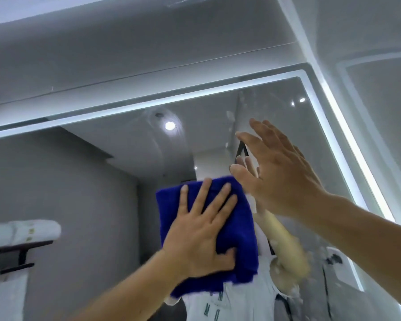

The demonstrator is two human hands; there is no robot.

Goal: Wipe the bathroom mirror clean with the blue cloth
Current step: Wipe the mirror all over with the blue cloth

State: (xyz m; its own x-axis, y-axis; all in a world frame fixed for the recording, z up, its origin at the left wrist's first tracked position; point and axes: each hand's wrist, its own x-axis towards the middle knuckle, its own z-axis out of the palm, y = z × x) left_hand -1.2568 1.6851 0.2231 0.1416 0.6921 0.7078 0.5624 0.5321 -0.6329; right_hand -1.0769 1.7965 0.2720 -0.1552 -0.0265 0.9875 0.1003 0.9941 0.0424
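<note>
The bathroom mirror (116, 158) fills most of the view, edged by a lit white strip along its top and right side. A folded blue cloth (239, 230) lies flat against the glass at the centre. My left hand (199, 230) presses on the cloth with fingers spread straight and the thumb along its lower edge. My right hand (278, 172) is raised to the right of the cloth, fingers straight and relaxed, close to the glass; I cannot tell if it touches. Wipe streaks and spots show near the mirror's top.
The mirror reflects a person's forearm and white shirt (245, 302) below the cloth, ceiling spotlights (170, 125), and a rolled white towel (23, 232) on a dark rack at the left. A grey wall and ceiling lie above the mirror's lit frame (148, 103).
</note>
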